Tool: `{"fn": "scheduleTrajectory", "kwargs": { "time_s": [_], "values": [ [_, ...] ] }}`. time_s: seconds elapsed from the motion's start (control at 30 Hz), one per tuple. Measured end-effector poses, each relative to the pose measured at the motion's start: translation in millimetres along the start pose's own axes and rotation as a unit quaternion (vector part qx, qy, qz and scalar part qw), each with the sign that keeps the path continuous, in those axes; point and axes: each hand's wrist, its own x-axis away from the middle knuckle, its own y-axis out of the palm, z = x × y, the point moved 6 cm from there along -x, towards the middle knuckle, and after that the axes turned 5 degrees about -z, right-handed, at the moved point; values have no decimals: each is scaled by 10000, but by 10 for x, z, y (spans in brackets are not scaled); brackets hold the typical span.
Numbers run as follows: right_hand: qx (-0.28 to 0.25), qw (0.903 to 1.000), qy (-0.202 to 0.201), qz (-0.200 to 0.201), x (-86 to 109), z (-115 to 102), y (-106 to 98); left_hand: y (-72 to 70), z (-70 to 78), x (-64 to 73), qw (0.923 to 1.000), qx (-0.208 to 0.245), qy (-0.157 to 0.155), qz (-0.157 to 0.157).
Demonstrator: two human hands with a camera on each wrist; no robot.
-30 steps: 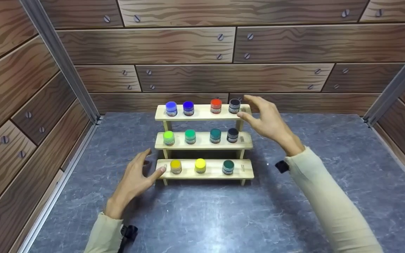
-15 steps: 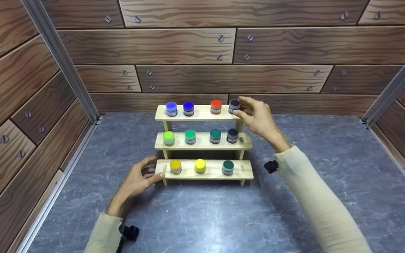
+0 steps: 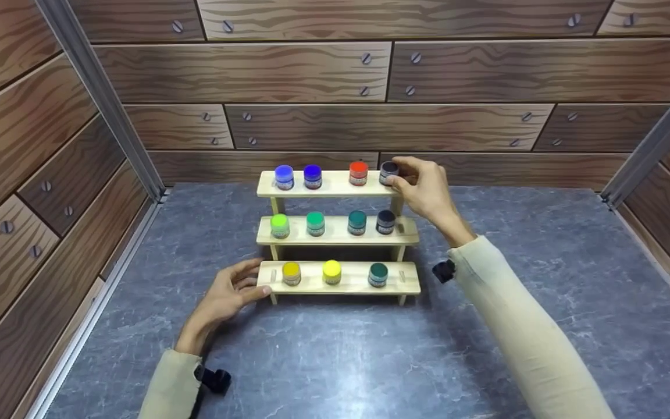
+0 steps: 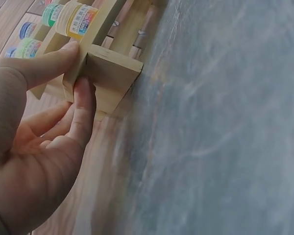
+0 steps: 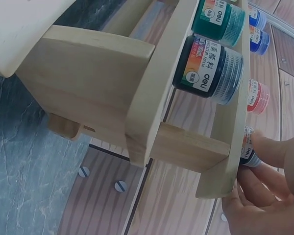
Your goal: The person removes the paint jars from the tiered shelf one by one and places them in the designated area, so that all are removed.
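A three-tier wooden display stand (image 3: 312,289) holds small paint jars in rows. My left hand (image 3: 225,294) grips the left end of its lowest board. In the left wrist view the thumb (image 4: 54,63) lies on the board beside a yellow paint jar (image 4: 74,20), with a finger underneath. At the top tier's right end my right hand (image 3: 428,189) pinches a black paint jar (image 3: 387,173) between thumb and fingers. The right wrist view shows this black jar (image 5: 247,147) partly covered by the thumb, close to the board. A red paint jar (image 3: 358,174) stands to its left.
The middle tier bears a light green jar (image 3: 280,227), a green jar (image 3: 315,224), a teal jar (image 3: 357,223) and a dark jar (image 3: 385,223). Two blue jars stand at the top left. Wood-patterned walls (image 3: 312,128) enclose the grey marbled table (image 3: 335,349).
My right hand has moved left to the black paint jar and closed its fingers on it. The left hand has come in to the lowest board's end and taken hold.
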Motion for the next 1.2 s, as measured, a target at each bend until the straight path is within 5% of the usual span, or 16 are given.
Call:
{"fn": "scheduleTrajectory", "kwargs": {
  "time_s": [0.37, 1.2],
  "values": [
    [-149, 9996, -103, 202, 6, -38, -74, -2, -165, 3, 9978, 533, -298, 257],
    [-68, 9994, -126, 322, 183, 210, -518, -6, -159, 7, 9975, 442, -413, 353]
  ]
}}
